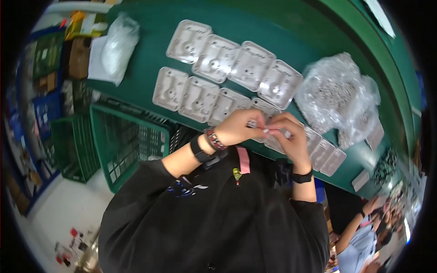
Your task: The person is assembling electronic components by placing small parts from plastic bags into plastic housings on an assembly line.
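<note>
My left hand (237, 127) and my right hand (292, 137) meet over the near row of trays, fingertips pinched together. Between them is a small white part (266, 131), mostly covered by the fingers, so its exact kind is hidden. Beneath and beyond the hands, pale plastic housings (199, 100) with raised posts and holes lie in two rows, open side up. The far row includes a housing (251, 66) a little beyond my fingers. My hands and wrists partly hide several near-row pieces.
A clear bag (334, 93) full of small whitish parts lies right of the housings on the green table (145, 22). Another plastic bag (120, 48) rests at the far left. Green crates (129, 145) stand left of me. A co-worker (357, 241) is at lower right.
</note>
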### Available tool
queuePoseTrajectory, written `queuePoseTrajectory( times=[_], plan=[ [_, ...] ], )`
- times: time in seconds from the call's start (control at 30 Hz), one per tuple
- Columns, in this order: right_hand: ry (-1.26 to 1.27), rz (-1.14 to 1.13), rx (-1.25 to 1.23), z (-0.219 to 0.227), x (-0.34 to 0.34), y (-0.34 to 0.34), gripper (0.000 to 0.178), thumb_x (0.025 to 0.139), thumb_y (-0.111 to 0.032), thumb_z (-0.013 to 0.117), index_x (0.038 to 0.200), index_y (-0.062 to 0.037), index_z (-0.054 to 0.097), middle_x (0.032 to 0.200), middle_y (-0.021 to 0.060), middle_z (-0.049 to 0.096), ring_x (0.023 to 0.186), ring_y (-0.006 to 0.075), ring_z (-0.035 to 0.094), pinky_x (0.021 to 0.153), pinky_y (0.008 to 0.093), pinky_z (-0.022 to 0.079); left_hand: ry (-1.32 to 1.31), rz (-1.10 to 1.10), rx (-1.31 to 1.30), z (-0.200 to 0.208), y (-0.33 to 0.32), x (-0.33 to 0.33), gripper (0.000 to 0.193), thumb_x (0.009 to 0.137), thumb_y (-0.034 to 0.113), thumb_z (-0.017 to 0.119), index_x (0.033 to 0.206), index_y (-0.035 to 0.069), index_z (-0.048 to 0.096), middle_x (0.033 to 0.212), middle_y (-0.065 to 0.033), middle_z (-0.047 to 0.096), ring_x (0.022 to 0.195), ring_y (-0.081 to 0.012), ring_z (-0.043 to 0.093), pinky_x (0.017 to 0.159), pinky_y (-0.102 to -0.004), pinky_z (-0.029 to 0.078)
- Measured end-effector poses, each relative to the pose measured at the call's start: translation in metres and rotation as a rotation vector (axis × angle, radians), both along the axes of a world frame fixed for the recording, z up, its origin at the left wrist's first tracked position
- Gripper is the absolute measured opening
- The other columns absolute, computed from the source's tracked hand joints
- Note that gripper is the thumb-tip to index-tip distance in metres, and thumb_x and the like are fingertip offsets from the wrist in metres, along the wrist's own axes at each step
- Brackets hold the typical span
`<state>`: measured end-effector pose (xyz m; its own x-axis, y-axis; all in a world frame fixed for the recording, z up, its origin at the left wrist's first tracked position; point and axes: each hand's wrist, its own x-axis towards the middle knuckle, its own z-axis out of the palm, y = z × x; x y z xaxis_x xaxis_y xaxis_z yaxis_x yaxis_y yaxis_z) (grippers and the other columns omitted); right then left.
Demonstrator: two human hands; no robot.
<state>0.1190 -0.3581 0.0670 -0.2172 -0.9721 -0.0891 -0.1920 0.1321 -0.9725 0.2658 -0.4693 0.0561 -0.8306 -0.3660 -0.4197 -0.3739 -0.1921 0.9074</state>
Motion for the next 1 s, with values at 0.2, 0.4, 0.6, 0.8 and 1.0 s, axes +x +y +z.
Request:
queuePoseTrajectory(
  times=[0.2,0.4,0.6,0.8,1.0],
  plan=[
    [-0.080,0.122,0.090,0.008,-0.001,-0.019,0.016,0.063,0.003,0.066,0.076,-0.0020,0.060,0.077,0.0067,0.055,0.073,0.0192,0.053,0.066,0.0275,0.042,0.075,0.020,0.058,-0.004,-0.001,0.011,0.018,0.066,0.014,0.070,0.074,0.004,0.057,0.068,-0.0047,0.059,0.066,-0.0142,0.057,0.061,-0.0252,0.042],
    [-0.099,0.173,0.134,0.004,-0.003,-0.024,0.015,0.063,0.003,0.066,0.075,-0.0015,0.060,0.077,0.0067,0.055,0.074,0.0188,0.054,0.066,0.0270,0.042,0.077,0.075,0.072,-0.003,-0.004,0.015,0.018,0.066,0.013,0.070,0.074,0.004,0.057,0.069,-0.0035,0.059,0.067,-0.0118,0.056,0.062,-0.0241,0.042],
    [-0.173,0.137,0.171,0.002,0.008,-0.023,0.013,0.065,0.000,0.066,0.075,-0.0013,0.058,0.078,0.0063,0.054,0.075,0.0171,0.052,0.069,0.0254,0.039,0.046,0.046,0.073,-0.003,-0.007,0.022,0.017,0.068,0.011,0.069,0.075,0.003,0.057,0.070,-0.0016,0.058,0.069,-0.0080,0.054,0.065,-0.0229,0.041],
    [-0.065,0.103,0.072,-0.002,0.020,-0.026,0.010,0.068,0.003,0.064,0.074,-0.0013,0.057,0.075,0.0056,0.053,0.072,0.0160,0.052,0.066,0.0252,0.040,0.047,0.014,-0.033,-0.015,-0.016,0.044,0.018,0.071,0.015,0.066,0.082,0.004,0.057,0.071,-0.0048,0.059,0.069,-0.0135,0.056,0.064,-0.0250,0.042],
    [-0.006,-0.126,0.107,-0.010,0.017,-0.020,0.009,0.071,0.002,0.061,0.075,-0.0009,0.054,0.076,0.0047,0.050,0.071,0.0129,0.047,0.067,0.0226,0.037,-0.731,0.282,-0.689,-0.034,-0.088,0.102,0.023,0.082,0.023,0.046,0.101,0.014,0.055,0.074,-0.0163,0.059,0.072,-0.0306,0.058,0.061,-0.0365,0.045]
  ],
)
